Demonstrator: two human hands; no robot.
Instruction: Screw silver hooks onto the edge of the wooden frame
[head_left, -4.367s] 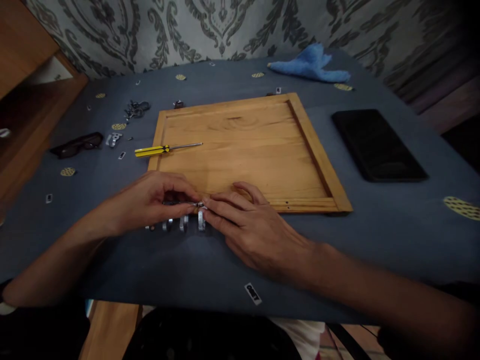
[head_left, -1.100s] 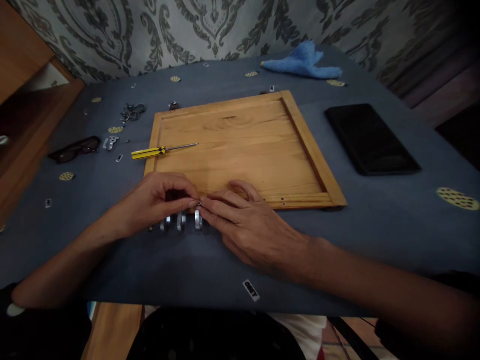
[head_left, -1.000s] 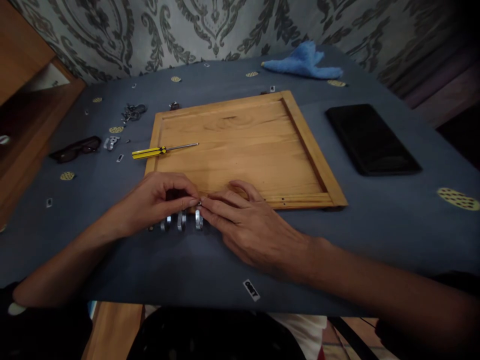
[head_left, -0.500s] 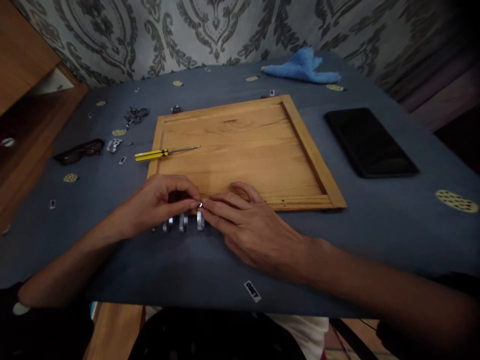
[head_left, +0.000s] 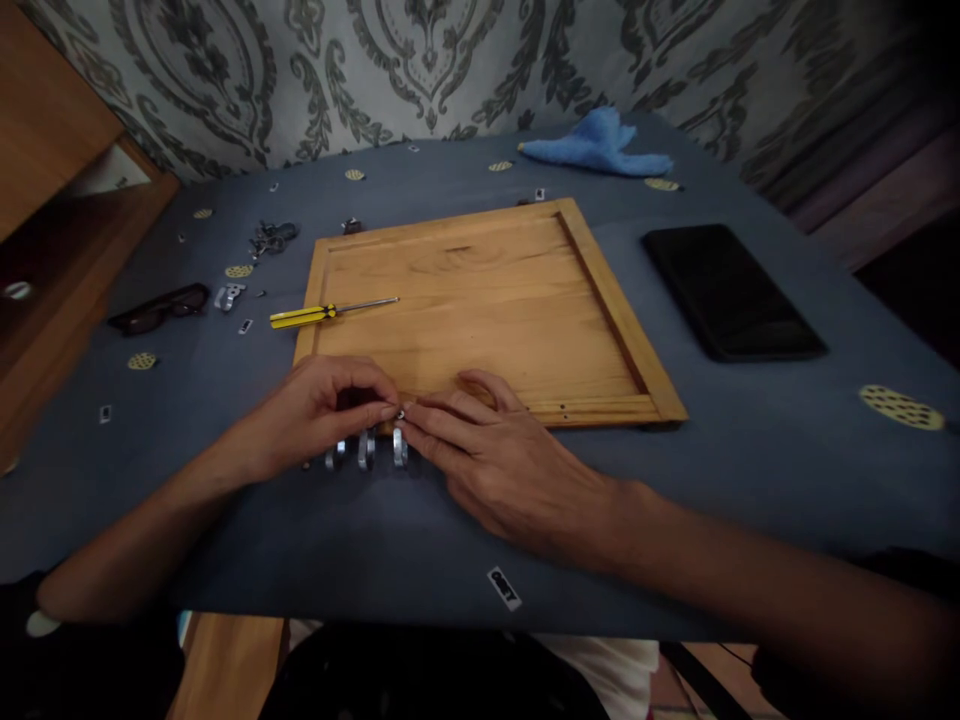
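Note:
Three curved silvery metal hooks stand in a row at the near edge of a framed wooden panel [head_left: 480,310]: a left hook [head_left: 336,456], a middle hook [head_left: 366,450] and a right hook [head_left: 400,448]. Thumb and forefinger of my left hand [head_left: 330,405] are pinched together at the top of the right hook; whatever lies between them is too small to make out. My right hand [head_left: 495,445] rests over the panel's near edge, its fingertips pressed against that same hook. On the panel's left side lies a screwdriver [head_left: 307,316] with a yellow and black handle.
Left of the panel are sunglasses [head_left: 161,308], a loose metal hook [head_left: 229,296] and a small heap of dark metal pieces [head_left: 271,238]. A black tablet [head_left: 731,290] lies to the right. A blue cloth [head_left: 596,145] sits at the back, before a patterned curtain [head_left: 427,60].
Both hands stay at the right hook with almost the same grip. The whole view has shifted slightly, so things sit a little lower in the picture.

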